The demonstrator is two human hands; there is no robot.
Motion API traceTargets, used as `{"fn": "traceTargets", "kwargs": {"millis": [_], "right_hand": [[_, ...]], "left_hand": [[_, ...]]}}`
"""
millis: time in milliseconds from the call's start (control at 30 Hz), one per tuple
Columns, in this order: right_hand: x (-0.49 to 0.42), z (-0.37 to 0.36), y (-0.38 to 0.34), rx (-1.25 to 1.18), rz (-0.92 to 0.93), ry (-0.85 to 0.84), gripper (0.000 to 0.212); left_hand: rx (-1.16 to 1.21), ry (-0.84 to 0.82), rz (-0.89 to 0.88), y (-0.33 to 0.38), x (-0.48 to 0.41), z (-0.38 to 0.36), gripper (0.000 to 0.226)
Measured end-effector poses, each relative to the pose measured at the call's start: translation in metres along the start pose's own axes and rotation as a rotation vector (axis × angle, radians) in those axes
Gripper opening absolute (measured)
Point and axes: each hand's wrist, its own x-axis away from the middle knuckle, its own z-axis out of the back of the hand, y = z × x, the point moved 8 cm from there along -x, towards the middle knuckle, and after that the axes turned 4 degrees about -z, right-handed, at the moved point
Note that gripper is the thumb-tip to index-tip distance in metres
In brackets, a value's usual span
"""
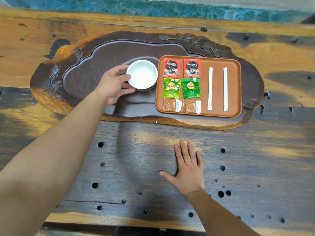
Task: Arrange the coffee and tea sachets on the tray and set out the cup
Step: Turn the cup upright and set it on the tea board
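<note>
A white cup stands upright on the dark carved tea board, just left of the brown tray. My left hand wraps the cup's left side, thumb and fingers on it. On the tray lie two red Nescafé sachets, below them two green Lipton tea sachets, then two small brown sachets. Two white stick packets lie upright on the tray's right half. My right hand rests flat on the table, fingers spread, holding nothing.
The tea board sits on a large wooden table dotted with dark holes. A blue-green strip runs along the table's far edge. The table's front edge is close below my arms.
</note>
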Motion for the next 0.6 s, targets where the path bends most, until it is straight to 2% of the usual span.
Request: {"fn": "traceTargets", "kwargs": {"millis": [333, 400, 500, 533, 600], "right_hand": [[0.0, 0.0, 0.001, 0.002, 0.0, 0.001, 0.107], [0.001, 0.001, 0.0, -0.004, -0.003, 0.009, 0.107], [0.0, 0.003, 0.001, -0.034, -0.013, -0.008, 0.108], [-0.001, 0.004, 0.001, -0.048, -0.02, -0.022, 0.108], [0.002, 0.005, 0.002, -0.085, -0.027, -0.072, 0.109]], "left_hand": [[-0.01, 0.006, 0.018, 0.001, -0.001, 0.0, 0.032], [-0.013, 0.028, 0.045, -0.005, 0.002, 0.004, 0.044], [-0.044, 0.143, 0.078, -0.013, 0.014, 0.022, 0.066], [-0.041, 0.193, 0.084, -0.015, 0.023, 0.029, 0.066], [-0.054, 0.291, 0.094, -0.028, 0.049, 0.041, 0.052]]}}
